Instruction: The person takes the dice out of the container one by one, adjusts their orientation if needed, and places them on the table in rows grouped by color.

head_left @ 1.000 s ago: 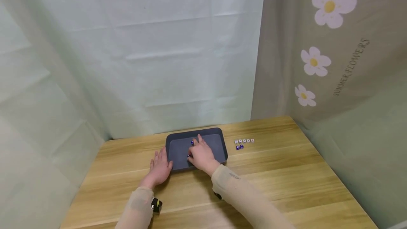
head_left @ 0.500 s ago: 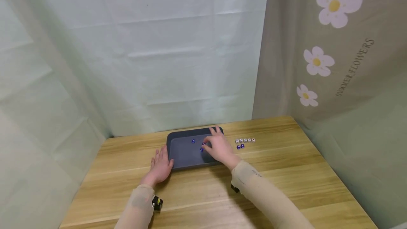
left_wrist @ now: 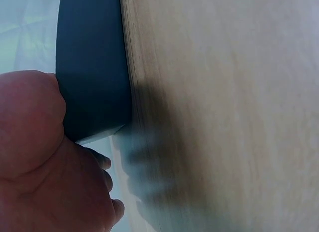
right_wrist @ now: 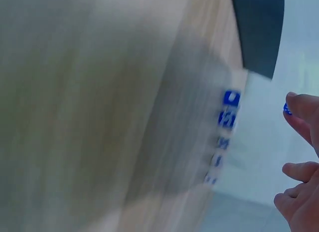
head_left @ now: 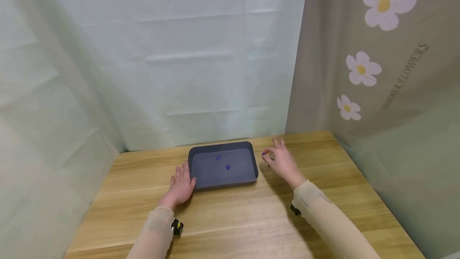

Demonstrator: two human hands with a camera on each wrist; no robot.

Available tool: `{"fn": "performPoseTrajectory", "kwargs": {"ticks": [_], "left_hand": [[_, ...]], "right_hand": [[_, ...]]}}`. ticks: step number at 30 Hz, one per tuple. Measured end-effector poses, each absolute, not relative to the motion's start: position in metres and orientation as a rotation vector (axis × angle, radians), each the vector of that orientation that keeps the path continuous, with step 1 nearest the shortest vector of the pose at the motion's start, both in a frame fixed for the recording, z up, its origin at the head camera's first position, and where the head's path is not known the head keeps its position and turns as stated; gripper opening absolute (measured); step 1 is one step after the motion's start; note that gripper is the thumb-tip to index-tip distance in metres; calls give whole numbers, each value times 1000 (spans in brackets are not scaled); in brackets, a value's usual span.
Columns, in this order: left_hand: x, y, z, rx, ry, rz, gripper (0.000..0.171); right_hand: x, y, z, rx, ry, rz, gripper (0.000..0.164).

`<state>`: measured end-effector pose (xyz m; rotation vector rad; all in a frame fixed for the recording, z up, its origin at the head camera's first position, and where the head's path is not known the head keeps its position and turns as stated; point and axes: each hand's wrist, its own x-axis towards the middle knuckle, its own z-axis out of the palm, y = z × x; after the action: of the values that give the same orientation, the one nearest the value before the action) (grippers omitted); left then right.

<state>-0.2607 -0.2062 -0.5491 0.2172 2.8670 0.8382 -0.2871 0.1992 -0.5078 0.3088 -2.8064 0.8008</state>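
Observation:
A dark grey rectangular tray (head_left: 206, 176) lies on the wooden table with two blue dice inside, one blue die (head_left: 218, 157) farther back and another blue die (head_left: 228, 167) nearer the middle. My left hand (head_left: 181, 186) rests against the tray's left side, fingers extended and thumb by the near corner. Right of the tray, my right hand (head_left: 284, 164) pinches a blue die (right_wrist: 287, 109) between thumb and index finger. Below it, in the right wrist view, blue dice (right_wrist: 227, 119) and a line of white dice (right_wrist: 217, 160) stand on the table, mostly hidden by the hand in the head view.
The wooden table (head_left: 230, 219) extends in front of the tray and to both sides. Pale cloth (head_left: 201, 71) hangs behind its back edge, and a brown flower-patterned cloth (head_left: 323, 51) hangs at the right.
My right hand has moved right, out of the tray with a pinched blue die, to above the dice beside it. Two blue dice stay in the tray. The left hand keeps its place.

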Motion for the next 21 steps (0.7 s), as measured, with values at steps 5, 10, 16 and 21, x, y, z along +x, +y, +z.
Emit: {"fn": "performPoseTrajectory", "kwargs": {"ticks": [5,10,16,21], "left_hand": [[-258,-204,-542,213,2855,863,79],[-258,-199,-537,219,2851,876,78],[-257,-198,-535,200,2841,866,78],[-261,-202,-542,187,2855,826,79]], "right_hand": [[-285,232,-515,255,-2854,759,28],[-279,257,-522,215,-2889,735,31],[-279,270,-529,226,-2890,665,28],[-281,271,-533,269,-2882,624,22]]}}
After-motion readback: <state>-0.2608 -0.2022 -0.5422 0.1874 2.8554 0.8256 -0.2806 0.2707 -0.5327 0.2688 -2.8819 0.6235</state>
